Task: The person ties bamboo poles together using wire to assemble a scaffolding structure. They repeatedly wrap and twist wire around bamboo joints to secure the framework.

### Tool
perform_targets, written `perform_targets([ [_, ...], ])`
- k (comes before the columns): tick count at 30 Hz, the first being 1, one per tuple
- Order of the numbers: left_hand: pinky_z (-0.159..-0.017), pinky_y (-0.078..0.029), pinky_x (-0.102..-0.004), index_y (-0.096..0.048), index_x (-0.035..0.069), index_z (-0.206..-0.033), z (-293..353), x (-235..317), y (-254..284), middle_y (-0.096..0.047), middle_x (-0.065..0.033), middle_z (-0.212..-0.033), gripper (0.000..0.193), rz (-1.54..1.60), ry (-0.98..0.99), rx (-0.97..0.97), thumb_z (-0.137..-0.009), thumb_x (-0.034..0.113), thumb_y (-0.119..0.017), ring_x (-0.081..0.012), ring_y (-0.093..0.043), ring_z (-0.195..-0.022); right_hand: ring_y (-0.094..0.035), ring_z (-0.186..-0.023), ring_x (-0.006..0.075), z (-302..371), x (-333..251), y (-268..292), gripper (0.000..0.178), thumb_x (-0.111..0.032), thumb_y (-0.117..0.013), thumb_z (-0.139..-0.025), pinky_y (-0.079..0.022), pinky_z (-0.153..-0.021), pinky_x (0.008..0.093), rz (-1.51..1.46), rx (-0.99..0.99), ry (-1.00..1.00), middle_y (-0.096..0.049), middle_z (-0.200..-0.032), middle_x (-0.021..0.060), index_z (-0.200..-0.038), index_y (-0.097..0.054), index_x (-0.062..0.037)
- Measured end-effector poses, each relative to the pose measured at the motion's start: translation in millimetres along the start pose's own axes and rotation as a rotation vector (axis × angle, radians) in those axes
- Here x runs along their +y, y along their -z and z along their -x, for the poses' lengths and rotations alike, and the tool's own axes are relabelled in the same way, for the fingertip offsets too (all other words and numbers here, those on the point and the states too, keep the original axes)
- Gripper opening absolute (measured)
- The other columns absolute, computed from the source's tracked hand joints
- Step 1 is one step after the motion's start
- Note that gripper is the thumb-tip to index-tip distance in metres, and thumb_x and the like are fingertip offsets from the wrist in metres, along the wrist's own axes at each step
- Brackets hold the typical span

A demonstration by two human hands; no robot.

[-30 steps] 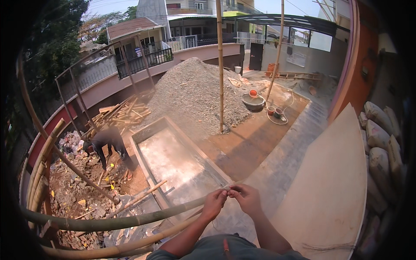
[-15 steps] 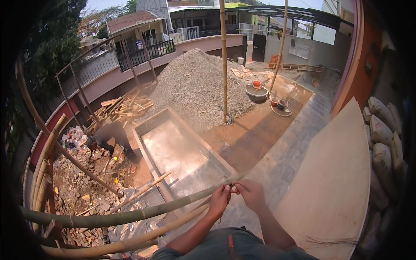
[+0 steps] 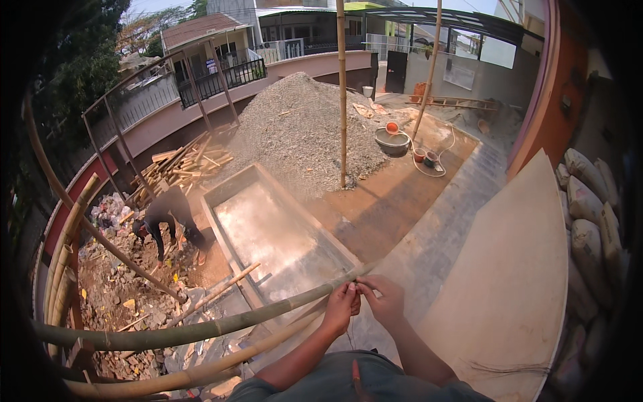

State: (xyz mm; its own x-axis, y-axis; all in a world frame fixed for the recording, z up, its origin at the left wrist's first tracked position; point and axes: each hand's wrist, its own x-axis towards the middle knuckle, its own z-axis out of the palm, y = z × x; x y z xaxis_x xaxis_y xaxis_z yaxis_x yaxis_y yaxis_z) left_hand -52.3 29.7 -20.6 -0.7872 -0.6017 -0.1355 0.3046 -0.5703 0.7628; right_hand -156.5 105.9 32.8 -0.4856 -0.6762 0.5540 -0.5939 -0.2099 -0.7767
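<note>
On the far left, a bundle of bamboo poles [image 3: 61, 281] stands upright, with a slanting pole [image 3: 114, 248] crossing in front of broken rubble [image 3: 144, 298]. A co-worker [image 3: 169, 213] bends low over that rubble, arms reaching down, near a heap of loose timber [image 3: 184, 167]. A long green bamboo pole [image 3: 201, 333] sweeps in from the left edge toward the person's hands, and a paler bamboo pole [image 3: 194, 376] runs below it. Beyond them lies a rectangular frame [image 3: 313, 222] around a pale, partly bright bed, and behind that rises a gravel mound [image 3: 301, 130].

At the centre, the left hand [image 3: 343, 306] is just beside the green pole's right end, its thumb and fingers pinched together on a thin strand [image 3: 350, 331] that hangs below it. The right hand [image 3: 382, 299] meets it from the other side, fingertips drawn together and close against the left's (what lies between the two is too small to make out).

Farther back, an upright bamboo post [image 3: 343, 100] stands before the gravel, and to its right sits a dark round basin [image 3: 391, 143] with an orange scoop [image 3: 392, 127] at its rim. A pale hose [image 3: 452, 149] curls near two small buckets [image 3: 419, 155]. On the right, a broad, pale sheet [image 3: 502, 281] lies beside stacked sacks [image 3: 589, 208].
</note>
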Motion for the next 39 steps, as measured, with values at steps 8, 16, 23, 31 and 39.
perform_targets([
  [8, -0.048, -0.026, -0.0234, -0.055, 0.007, -0.100, -3, 1, -10, -0.039, 0.0049, -0.064, 0.027, -0.231, -0.097, 0.057, -0.107, 0.031, -0.044, -0.0049, -0.032, -0.053, -0.069, -0.081, 0.0183, 1, -10, 5, 0.012, 0.005, -0.070, -0.085, -0.056, -0.072, 0.0301, -0.146, 0.010, -0.065, -0.069, -0.091, 0.0113, -0.097, -0.067, 0.0037],
  [16, -0.062, -0.045, -0.0442, -0.057, 0.005, -0.104, 20, 4, -13, -0.062, -0.0135, -0.073, 0.025, -0.903, -0.499, 0.142, -0.103, 0.028, -0.048, -0.0329, -0.062, -0.068, -0.063, -0.078, 0.0146, -27, -20, 24, 0.009, 0.001, -0.067, -0.091, -0.053, -0.075, 0.0280, -0.246, 0.035, -0.275, -0.063, -0.090, 0.0080, -0.095, -0.059, 0.0018],
  [23, -0.067, -0.047, -0.0519, -0.060, 0.006, -0.102, 21, 45, 34, -0.064, -0.0205, -0.079, 0.021, -1.270, -0.386, 0.107, -0.099, 0.025, -0.051, -0.0411, -0.064, -0.077, -0.062, -0.102, 0.0215, -65, 0, 7, 0.031, -0.002, -0.066, -0.091, -0.052, -0.091, 0.0358, -0.061, -0.134, -0.264, -0.063, -0.107, 0.0111, -0.121, -0.057, 0.0032],
  [31, -0.074, -0.048, -0.0504, -0.063, 0.006, -0.103, 56, 66, 112, -0.067, -0.0175, -0.087, 0.020, -1.328, -0.286, 0.021, -0.097, 0.021, -0.052, -0.0392, -0.065, -0.085, -0.058, -0.107, 0.0403, -45, -22, -81, 0.028, -0.004, -0.047, -0.095, -0.048, -0.090, 0.0461, 0.597, -1.273, 0.135, -0.063, -0.114, 0.0211, -0.122, -0.056, -0.0037],
  [39, -0.074, -0.046, -0.0511, -0.063, 0.008, -0.098, 105, 19, 181, -0.066, -0.0172, -0.081, 0.024, -1.086, -0.122, 0.180, -0.098, 0.029, -0.051, -0.0397, -0.064, -0.083, -0.063, -0.092, 0.0417, -21, 2, -119, 0.013, -0.005, -0.052, -0.093, -0.050, -0.079, 0.0482, 0.509, -1.350, 0.080, -0.067, -0.097, 0.0211, -0.098, -0.063, -0.0040],
])
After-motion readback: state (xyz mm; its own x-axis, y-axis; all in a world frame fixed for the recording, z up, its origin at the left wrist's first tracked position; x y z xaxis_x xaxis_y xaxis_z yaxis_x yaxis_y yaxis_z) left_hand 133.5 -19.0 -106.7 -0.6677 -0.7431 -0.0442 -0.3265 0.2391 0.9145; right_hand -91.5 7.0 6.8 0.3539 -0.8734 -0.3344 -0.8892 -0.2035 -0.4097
